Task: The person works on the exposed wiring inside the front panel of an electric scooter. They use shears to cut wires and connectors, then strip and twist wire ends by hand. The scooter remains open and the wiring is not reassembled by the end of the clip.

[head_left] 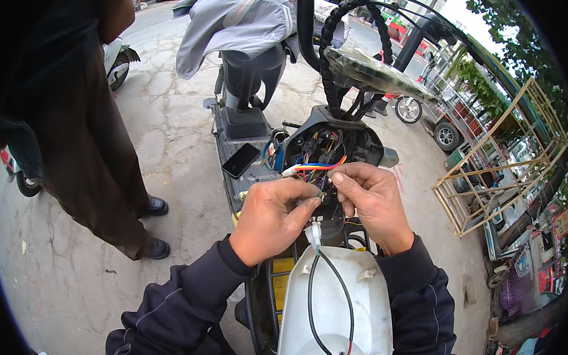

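Note:
My left hand [273,211] is closed in a pinch over the opened front of an electric scooter; a thin wire end seems to show at its fingertips, too small to be sure. Just right of it, my right hand [372,198] pinches too, its hold hidden by the fingers. Red, yellow and blue wires [315,167] with a white plug run up to the right fingertips. Behind them, the black housing [365,134] is full of tangled wiring. Below my hands a white plastic cover [367,289] lies inside up, its black cable ending in a white connector [313,234].
A phone [241,160] lies on the scooter's footboard. Grey cloth [244,25] drapes over the seat. Braided cables [327,66] rise to the handlebar. At left stands a person in dark trousers [89,143]. A wooden frame [501,159] and parked vehicles are at right.

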Tool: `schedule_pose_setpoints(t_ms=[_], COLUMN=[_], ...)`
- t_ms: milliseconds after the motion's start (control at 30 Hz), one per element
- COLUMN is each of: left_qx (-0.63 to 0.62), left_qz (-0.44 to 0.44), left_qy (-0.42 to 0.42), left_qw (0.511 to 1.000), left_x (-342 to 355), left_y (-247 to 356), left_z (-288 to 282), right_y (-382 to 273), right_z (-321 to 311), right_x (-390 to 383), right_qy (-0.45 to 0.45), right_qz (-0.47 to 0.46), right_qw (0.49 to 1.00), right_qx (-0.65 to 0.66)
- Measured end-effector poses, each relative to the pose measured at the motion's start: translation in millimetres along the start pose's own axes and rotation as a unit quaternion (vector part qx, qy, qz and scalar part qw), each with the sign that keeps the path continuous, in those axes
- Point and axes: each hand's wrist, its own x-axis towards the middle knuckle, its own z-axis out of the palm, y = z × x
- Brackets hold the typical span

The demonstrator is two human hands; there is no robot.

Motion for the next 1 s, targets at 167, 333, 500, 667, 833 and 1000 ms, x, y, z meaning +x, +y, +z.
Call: schedule_pose_setpoints(t_ms=[167, 333, 500, 667, 833, 1000], left_qx=[-0.137, -0.138, -0.089, -0.005, -0.019, 0.089], left_qz=[-0.107, -0.104, -0.12, -0.021, -0.024, 0.005], left_qy=[-0.082, -0.138, -0.119, -0.005, 0.056, 0.093], left_qw=[0.981, 0.975, 0.982, 1.0, 0.998, 0.992], left_x=[9, 22, 18, 7, 7, 9], left_y=[4, 6, 5, -6, -15, -14], left_z=[-14, -21, -12, 3, 10, 10], right_y=[-1, -5, -3, 4, 12, 16], right_z=[0, -3, 1, -1, 0, 5], right_x=[-3, -2, 4, 7, 13, 16], right_qy=[-0.007, -0.04, -0.027, -0.024, -0.018, 0.005], right_qz=[-0.022, 0.013, 0.04, 0.053, 0.046, 0.032], right_qw=[0.999, 0.999, 0.999, 0.998, 0.999, 0.997], right_qx=[-0.035, -0.008, -0.002, 0.006, -0.017, -0.068])
